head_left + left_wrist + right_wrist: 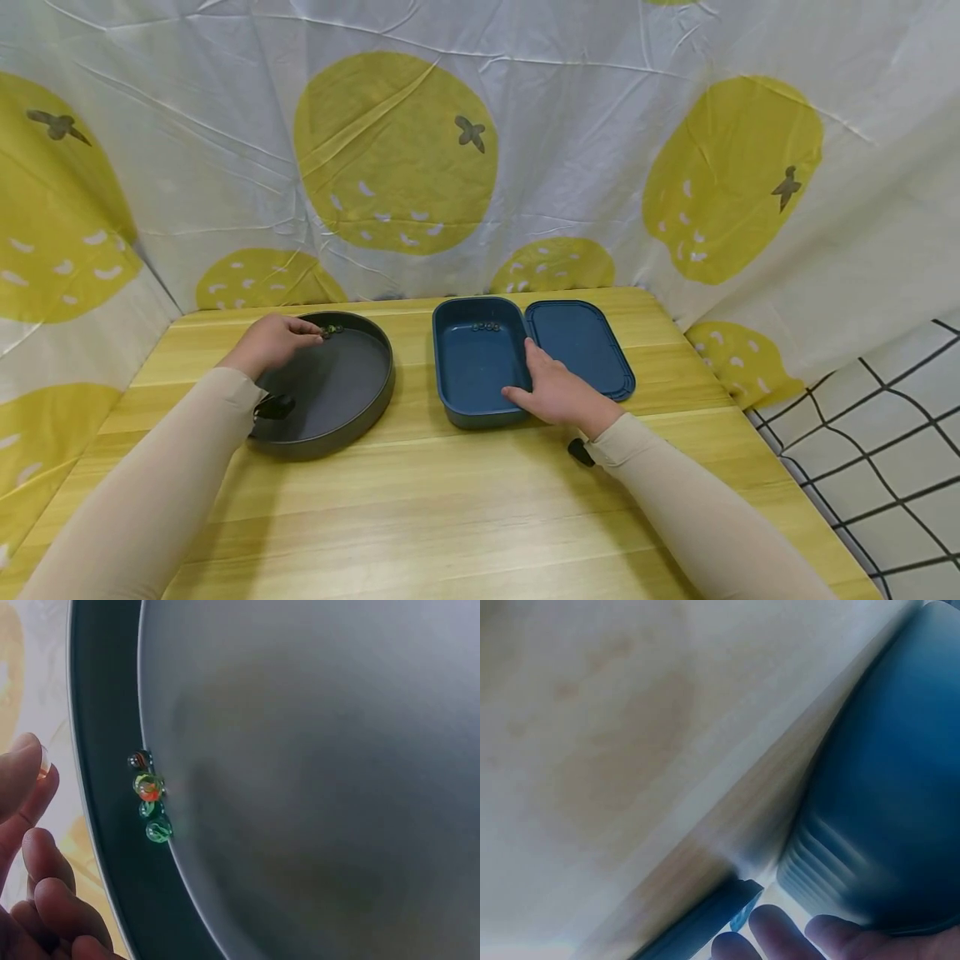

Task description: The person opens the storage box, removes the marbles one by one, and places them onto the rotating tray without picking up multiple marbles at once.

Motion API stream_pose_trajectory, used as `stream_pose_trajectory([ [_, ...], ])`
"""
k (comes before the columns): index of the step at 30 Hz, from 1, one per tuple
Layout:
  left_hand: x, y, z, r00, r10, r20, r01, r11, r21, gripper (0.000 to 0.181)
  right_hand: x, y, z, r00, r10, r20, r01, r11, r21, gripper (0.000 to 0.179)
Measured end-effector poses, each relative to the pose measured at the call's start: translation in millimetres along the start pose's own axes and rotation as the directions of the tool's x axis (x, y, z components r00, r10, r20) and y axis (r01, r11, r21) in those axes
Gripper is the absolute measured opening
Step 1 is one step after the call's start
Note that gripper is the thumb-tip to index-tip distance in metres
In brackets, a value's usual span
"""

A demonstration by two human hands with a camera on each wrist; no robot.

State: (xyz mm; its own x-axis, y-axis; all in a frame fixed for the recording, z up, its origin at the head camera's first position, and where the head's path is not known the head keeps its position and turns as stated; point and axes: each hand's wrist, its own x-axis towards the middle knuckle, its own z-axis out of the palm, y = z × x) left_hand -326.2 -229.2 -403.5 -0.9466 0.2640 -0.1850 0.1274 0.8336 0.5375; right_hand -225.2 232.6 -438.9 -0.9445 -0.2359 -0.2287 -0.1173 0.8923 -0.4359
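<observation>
In the left wrist view, a clear glass marble [46, 760] sits between the thumb and a finger of my left hand [34, 847]. This hand [273, 343] is over the left rim of a round dark grey pan [330, 387]. Several coloured glass marbles [150, 787] lie in a row against the pan's inner wall. More marbles [486, 327] are at the far end of a deep blue rectangular container [480, 367]. At its right side is my right hand [558, 390], fingers extended near the rim, thumb over the near corner; firm contact is unclear.
A flat blue lid [581, 350] lies on the wooden table [450, 508], right of the container. Behind the table hangs a white curtain with yellow fruit [555, 150]. Black grid lines [885, 450] cross a white surface beyond the table's right edge.
</observation>
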Motion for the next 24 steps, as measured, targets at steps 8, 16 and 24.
stream_pose_trajectory([
  [8, 0.2, -3.2, 2.0, 1.000, 0.004, -0.006, -0.004, 1.000, -0.013, 0.043, 0.3, 0, 1, 1.000, -0.002, -0.004, 0.002, 1.000, -0.001, 0.108],
  [16, -1.2, 1.4, 1.7, 1.000, 0.002, 0.002, -0.002, 1.000, -0.031, 0.049, 0.2, -1, 1, 1.000, -0.008, -0.010, 0.008, 1.000, 0.002, 0.108],
  [24, 2.0, 27.1, 4.9, 0.999, 0.046, -0.009, -0.047, 0.996, -0.075, 0.053, 0.3, -1, 0, 1.000, -0.007, -0.008, 0.008, 1.000, 0.008, 0.108],
])
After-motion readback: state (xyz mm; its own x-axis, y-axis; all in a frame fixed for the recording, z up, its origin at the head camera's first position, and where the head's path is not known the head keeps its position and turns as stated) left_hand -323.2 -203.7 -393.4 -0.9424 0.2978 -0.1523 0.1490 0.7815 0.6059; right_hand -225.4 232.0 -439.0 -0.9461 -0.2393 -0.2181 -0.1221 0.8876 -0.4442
